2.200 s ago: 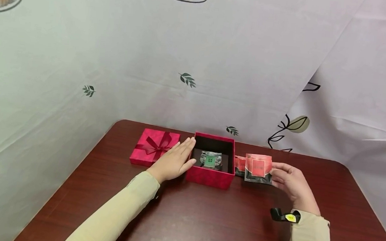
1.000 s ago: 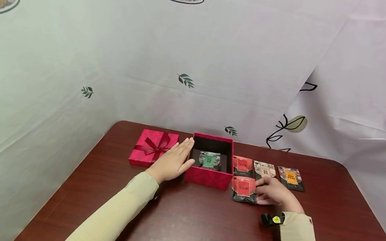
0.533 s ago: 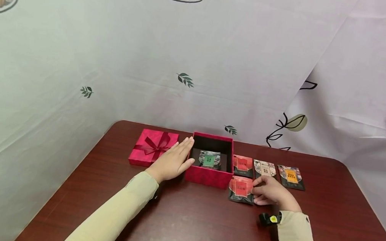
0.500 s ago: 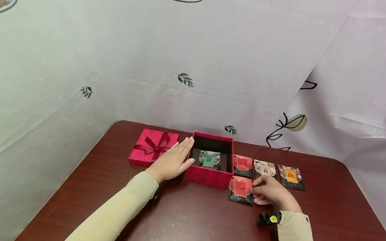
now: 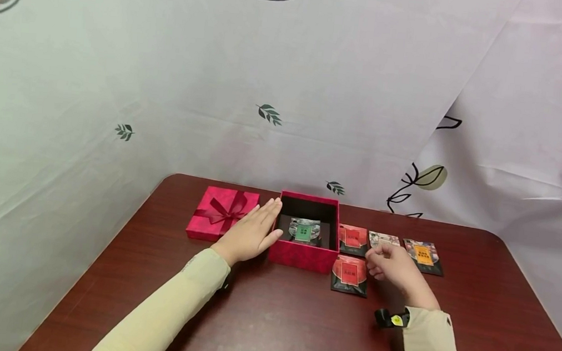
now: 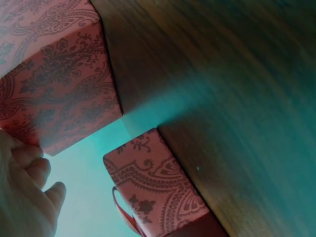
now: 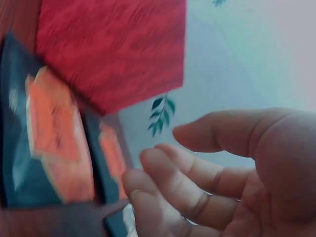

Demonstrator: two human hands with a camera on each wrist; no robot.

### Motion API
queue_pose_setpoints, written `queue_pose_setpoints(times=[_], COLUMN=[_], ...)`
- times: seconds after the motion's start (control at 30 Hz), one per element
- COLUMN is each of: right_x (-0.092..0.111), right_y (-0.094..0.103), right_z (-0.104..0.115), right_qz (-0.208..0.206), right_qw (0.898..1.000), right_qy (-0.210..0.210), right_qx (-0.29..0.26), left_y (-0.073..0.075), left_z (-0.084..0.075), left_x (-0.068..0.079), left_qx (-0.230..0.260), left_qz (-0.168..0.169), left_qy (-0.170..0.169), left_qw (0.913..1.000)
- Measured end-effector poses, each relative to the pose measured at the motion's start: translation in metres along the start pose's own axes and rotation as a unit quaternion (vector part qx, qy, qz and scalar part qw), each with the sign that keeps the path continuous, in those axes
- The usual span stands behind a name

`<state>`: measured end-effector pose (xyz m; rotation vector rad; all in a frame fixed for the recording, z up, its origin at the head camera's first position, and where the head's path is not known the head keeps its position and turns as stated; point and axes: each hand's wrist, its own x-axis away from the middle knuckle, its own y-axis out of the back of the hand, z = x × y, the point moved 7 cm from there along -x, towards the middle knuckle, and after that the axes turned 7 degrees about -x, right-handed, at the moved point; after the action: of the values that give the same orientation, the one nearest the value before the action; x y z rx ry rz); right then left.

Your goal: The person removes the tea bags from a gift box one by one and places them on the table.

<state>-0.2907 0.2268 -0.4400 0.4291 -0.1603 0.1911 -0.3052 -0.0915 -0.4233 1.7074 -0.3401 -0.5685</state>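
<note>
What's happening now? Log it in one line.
left hand: resting against red gift box | right hand: empty, near front red-labelled sachet | green-labelled sachet: inside box | ribboned lid: off

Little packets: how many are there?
5: a green-labelled packet inside the red box; to its right, a row of a red packet, a pale packet and an orange-labelled packet; a second red packet in front. More may be hidden inside.

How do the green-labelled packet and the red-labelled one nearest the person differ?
The green-labelled packet sits inside the open red box; the front red-labelled packet lies outside it on the table. The green-labelled packet looks greyish across its top; the front red-labelled packet looks red there. Both are squarish printed packets.
</note>
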Motion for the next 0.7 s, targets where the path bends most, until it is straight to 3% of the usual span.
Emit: queue_pose_setpoints(times=[0.3,0.5,0.7], right_x=[0.012,0.020,0.014], right_y=[-0.009,-0.023,-0.043], right_z=[0.042,0.070,0.091], right_qz=[-0.042,-0.063,-0.053], right_qw=[0.996,0.990,0.984], right_qy=[0.074,0.112,0.122], right_qx=[-0.005,-0.064,-0.115], left_y=[0.000,0.001,0.003], left_z=[0.001,0.000,-0.002], left_x=[0.000,0.001,0.001], left_qx=[-0.002,-0.010,-0.014], left_qz=[-0.004,-0.006,-0.011], left_qy=[0.000,-0.002,-0.007], left_qw=[1.0000,0.9999,0.9998])
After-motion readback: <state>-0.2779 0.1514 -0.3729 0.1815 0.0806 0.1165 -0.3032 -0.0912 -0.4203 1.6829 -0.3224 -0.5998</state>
